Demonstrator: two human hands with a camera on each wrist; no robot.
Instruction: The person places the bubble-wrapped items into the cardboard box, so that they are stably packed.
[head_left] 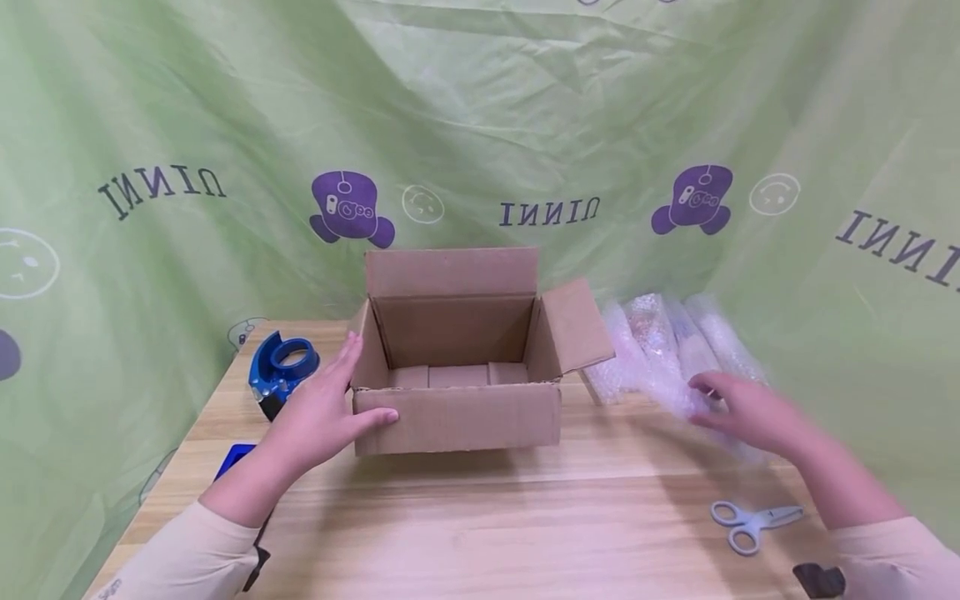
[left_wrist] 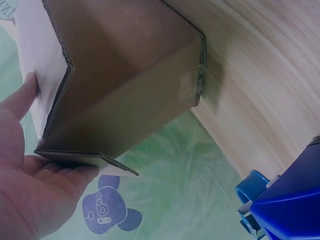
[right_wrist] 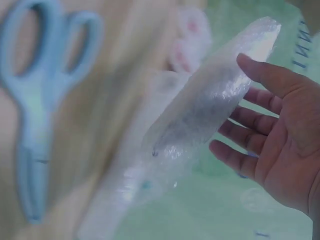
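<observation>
In the head view, an open cardboard box (head_left: 456, 333) is standing on the wooden table (head_left: 487, 525), its back flap (head_left: 450, 272) rising, its right flap (head_left: 579, 327) spreading outward and its front flap (head_left: 465, 421) hanging down. The left hand (head_left: 318, 408) is grasping the box's front left corner. The right hand (head_left: 757, 412) is arching over several bubble-wrapped bundles (head_left: 654, 327) that are lying to the box's right. Scissors (head_left: 759, 522) are lying nearer the camera than that hand. A blue tape dispenser (head_left: 266, 375) is sitting left of the box, and a printed green curtain (head_left: 480, 108) is hanging behind everything.

In the left wrist view, the left thumb is pressing on the front flap while the other fingers are bearing against the side flap (left_wrist: 90, 159).

In the right wrist view, the thumb is overlapping 1 bundle and the 4 fingers are curving toward its far side; whether they are actually gripping it, I cannot tell. The blurred scissors are showing their 2 finger loops uppermost.
</observation>
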